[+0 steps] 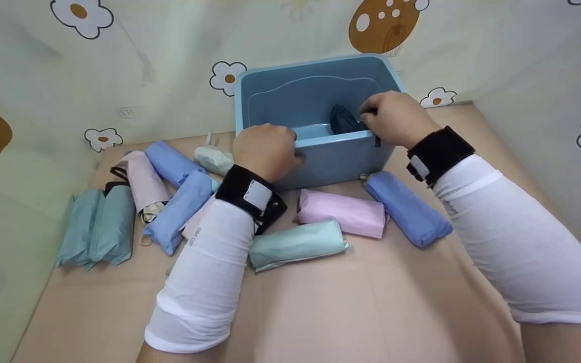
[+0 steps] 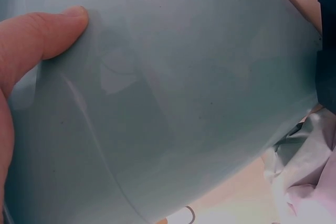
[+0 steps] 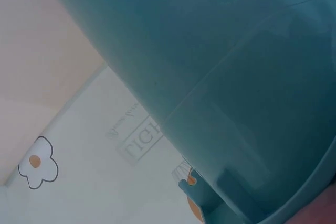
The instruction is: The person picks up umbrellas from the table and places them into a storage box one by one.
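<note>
Both hands are at the front rim of a blue-grey plastic bin. My left hand grips the rim at its front left, and the left wrist view shows the thumb against the bin's wall. At the front right corner, my right hand holds the rim with curled fingers. Inside the bin, a dark navy cloth bundle lies close beside the right fingertips. In the right wrist view the bin wall fills most of the picture, and the hand is nearly hidden.
In front of the bin lie a pink pouch, a mint pouch and a blue pouch. Several more long cloth pouches, including a green one, are gathered at the left. A flower-patterned wall covering stands behind the bin.
</note>
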Demonstrator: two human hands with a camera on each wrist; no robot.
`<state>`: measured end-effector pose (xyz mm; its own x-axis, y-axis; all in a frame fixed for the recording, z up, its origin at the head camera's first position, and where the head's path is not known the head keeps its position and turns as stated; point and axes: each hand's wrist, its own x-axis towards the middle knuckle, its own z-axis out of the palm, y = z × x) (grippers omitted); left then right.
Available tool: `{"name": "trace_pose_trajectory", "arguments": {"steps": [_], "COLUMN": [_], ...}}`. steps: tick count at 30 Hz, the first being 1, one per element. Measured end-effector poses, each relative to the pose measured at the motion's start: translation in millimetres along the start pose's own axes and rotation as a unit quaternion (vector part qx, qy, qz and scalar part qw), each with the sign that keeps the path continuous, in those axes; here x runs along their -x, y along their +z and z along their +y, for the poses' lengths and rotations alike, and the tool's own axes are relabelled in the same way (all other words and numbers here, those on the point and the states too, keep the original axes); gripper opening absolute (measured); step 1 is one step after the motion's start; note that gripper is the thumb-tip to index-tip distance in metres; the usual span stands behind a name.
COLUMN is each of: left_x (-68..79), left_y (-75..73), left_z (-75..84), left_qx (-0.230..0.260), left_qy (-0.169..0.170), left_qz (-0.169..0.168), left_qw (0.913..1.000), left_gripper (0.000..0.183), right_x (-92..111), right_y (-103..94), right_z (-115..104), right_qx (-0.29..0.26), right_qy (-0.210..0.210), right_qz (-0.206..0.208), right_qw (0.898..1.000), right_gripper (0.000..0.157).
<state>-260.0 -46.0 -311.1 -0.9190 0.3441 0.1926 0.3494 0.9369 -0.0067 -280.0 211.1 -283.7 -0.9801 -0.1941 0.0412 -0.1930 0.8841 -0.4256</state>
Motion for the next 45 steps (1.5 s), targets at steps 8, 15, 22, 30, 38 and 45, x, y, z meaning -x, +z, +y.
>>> {"name": "trace_pose_trajectory", "arguments": {"steps": [8, 15, 22, 30, 38, 45], "left_x": [1.5, 2.2, 2.2, 4.4, 6.8, 8.3], "left_y": [0.6, 1.7, 1.4, 0.3, 0.7, 2.2], "left_z": [-0.1, 0.1, 0.8, 2.0, 2.3, 2.3], "left_qx": [0.0, 0.0, -0.003, -0.004, -0.004, -0.007], "left_qy": [0.004, 0.006, 0.001, -0.004, 0.0, 0.0], "left_qz": [0.014, 0.02, 0.013, 0.007, 0.01, 0.013], "left_qw": [0.9999, 0.9998, 0.9999, 1.0, 0.9999, 0.9999], "left_gripper": [0.027, 0.027, 0.028, 0.028, 0.028, 0.03], "right_x": [1.3, 2.3, 4.1, 5.3, 7.6, 10.0], "right_y": [0.0, 0.7, 0.9, 1.6, 2.4, 3.8], "right_z": [-1.0, -0.3, -1.4, -1.6, -0.3, 0.0], "right_qx": [-0.003, -0.005, -0.009, -0.011, -0.009, -0.013], "right_qy": [0.004, 0.001, 0.011, 0.008, -0.008, -0.008], "right_qz": [0.002, 0.006, 0.002, 0.007, 0.018, 0.023], "right_qw": [1.0, 1.0, 1.0, 1.0, 1.0, 1.0], "right_gripper": [0.036, 0.036, 0.036, 0.035, 0.034, 0.033]}}
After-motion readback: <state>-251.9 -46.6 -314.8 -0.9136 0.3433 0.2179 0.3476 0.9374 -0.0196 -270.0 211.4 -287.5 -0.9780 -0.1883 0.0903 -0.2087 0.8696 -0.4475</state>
